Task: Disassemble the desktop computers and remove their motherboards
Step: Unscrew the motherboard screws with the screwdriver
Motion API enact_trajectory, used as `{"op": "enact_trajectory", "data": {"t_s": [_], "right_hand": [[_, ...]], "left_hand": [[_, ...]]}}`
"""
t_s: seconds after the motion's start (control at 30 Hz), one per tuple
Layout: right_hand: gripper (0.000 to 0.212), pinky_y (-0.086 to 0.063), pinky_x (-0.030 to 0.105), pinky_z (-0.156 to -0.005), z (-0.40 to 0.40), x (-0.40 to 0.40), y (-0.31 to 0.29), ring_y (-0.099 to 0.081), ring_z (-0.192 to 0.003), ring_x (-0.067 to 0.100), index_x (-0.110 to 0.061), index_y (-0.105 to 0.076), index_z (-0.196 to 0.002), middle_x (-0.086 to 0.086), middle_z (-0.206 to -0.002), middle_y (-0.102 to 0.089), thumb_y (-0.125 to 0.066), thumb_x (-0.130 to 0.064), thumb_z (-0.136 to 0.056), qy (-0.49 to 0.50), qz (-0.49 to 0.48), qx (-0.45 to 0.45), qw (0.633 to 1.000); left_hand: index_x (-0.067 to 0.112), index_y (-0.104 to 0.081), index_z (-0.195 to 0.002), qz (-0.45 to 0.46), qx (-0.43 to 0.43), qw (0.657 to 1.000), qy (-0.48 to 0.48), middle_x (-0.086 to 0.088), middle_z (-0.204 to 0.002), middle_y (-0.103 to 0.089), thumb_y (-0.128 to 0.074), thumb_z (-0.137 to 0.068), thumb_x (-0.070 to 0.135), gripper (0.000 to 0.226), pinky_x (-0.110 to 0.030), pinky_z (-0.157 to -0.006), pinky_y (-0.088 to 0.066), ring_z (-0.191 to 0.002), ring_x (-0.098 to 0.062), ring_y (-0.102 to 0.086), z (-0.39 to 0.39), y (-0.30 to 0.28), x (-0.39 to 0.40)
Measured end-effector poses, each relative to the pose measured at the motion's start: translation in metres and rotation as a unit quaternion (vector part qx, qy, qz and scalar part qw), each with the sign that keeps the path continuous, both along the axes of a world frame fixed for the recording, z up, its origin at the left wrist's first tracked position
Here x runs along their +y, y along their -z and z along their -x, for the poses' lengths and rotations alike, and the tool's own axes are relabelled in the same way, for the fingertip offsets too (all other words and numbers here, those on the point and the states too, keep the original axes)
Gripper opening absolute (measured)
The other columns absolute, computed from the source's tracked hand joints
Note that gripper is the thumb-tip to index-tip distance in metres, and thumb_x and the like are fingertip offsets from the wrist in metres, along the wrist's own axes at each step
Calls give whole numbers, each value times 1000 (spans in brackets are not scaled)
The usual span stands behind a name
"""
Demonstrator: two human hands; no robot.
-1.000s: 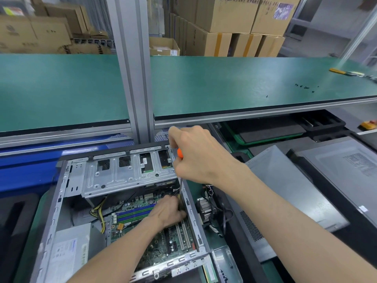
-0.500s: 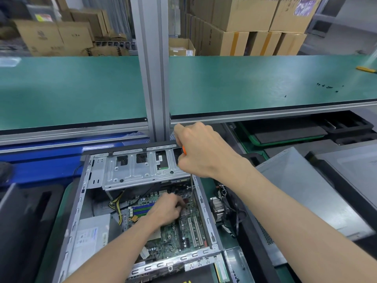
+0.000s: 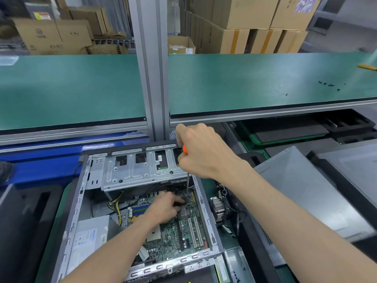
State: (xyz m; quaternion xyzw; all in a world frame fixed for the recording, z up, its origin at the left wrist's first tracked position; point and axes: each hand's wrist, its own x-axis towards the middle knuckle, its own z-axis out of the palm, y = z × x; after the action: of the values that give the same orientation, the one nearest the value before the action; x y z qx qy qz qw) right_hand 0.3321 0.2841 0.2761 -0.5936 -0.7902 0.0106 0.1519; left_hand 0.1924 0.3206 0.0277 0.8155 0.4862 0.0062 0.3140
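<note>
A long green bench top (image 3: 255, 82) spans the head view, split by a grey aluminium post (image 3: 152, 64), with stacked cardboard boxes (image 3: 240, 27) behind it and a few small dark screws (image 3: 328, 84) lying loose toward its right end. Below its front edge an opened desktop case (image 3: 81, 201) lies on its side with the green motherboard (image 3: 183, 227) exposed inside. The right hand (image 3: 201, 154) is curled tight around the orange handle of a screwdriver (image 3: 187, 180) whose shaft drops to the board's upper right corner, where the left hand (image 3: 165, 208) rests with fingers bent at the tip; whether they pinch anything cannot be told.

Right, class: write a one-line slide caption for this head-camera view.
Right hand drives an orange-handled screwdriver into the motherboard while the left hand steadies its tip.
</note>
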Motion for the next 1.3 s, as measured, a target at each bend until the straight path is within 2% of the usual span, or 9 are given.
{"op": "enact_trajectory", "data": {"t_s": [0.07,0.23,0.4,0.57,0.67,0.73,0.83,1.0,1.3], "right_hand": [[23,-45,37,-59,1,1,1,-52,-70,34,-9,-50,-90,8,-76,-55,-55,-8,-67,1,5,-2,1000],[22,-42,34,-56,0,2,1,-51,-69,33,-10,-50,-89,7,-74,-54,-55,-9,-67,2,-1,-2,1000],[22,-32,31,-51,0,3,-4,-49,-67,31,-11,-48,-87,4,-70,-52,-55,-10,-67,0,-17,-7,1000],[23,-32,31,-52,1,5,-7,-49,-67,30,-10,-50,-90,5,-70,-54,-56,-10,-67,0,-21,-3,1000],[24,-36,31,-52,1,5,-8,-50,-66,30,-9,-51,-90,5,-68,-52,-57,-10,-67,3,-22,6,1000],[24,-37,32,-52,1,4,-8,-50,-66,30,-8,-51,-90,6,-68,-52,-57,-9,-67,5,-20,10,1000],[23,-41,33,-54,2,5,-8,-51,-67,31,-9,-51,-90,7,-70,-54,-57,-10,-68,10,-20,14,1000],[22,-41,33,-54,2,6,-10,-51,-67,31,-9,-52,-89,7,-71,-55,-57,-11,-67,13,-21,10,1000],[22,-47,38,-59,7,3,-1,-52,-70,35,-8,-51,-88,9,-73,-55,-56,-9,-67,5,-6,15,1000]], "left_hand": [[30,-69,-124,0,0,1000,-4,4,-113,-73,-68,-92,21,33,-27,-78,-57,-86,-17,-71,0,0,0],[32,-70,-120,19,-4,1000,-22,12,-67,-66,-73,-88,31,32,-27,-73,-57,-75,-18,-71,-1,1,-1],[35,-70,-119,26,-8,999,-35,7,-75,-71,-78,-80,47,42,-23,-70,-52,-71,-12,-68,-1,9,2],[31,-74,-114,9,-29,998,-49,-1,-98,-75,-74,-75,64,51,-27,-88,-52,-72,-5,-57,-4,16,5],[24,-75,-109,8,-29,998,-53,3,-100,-69,-71,-83,57,42,-30,-87,-52,-83,-12,-60,-4,15,5],[21,-75,-105,7,-20,999,-40,11,-74,-55,-69,-87,51,36,-27,-78,-49,-70,-8,-54,-2,13,3],[16,-71,-104,7,-1,1000,0,13,-67,-52,-65,-93,43,30,-16,-57,-40,-57,0,-51,-1,9,-2],[17,-71,-117,-10,41,999,26,2,-100,-74,-61,-98,21,22,-20,-62,-54,-63,-3,-62,4,3,2],[23,-74,-111,-17,50,998,23,2,-111,-73,-59,-92,6,30,-16,-56,-54,-52,2,-56,14,6,4]]}}
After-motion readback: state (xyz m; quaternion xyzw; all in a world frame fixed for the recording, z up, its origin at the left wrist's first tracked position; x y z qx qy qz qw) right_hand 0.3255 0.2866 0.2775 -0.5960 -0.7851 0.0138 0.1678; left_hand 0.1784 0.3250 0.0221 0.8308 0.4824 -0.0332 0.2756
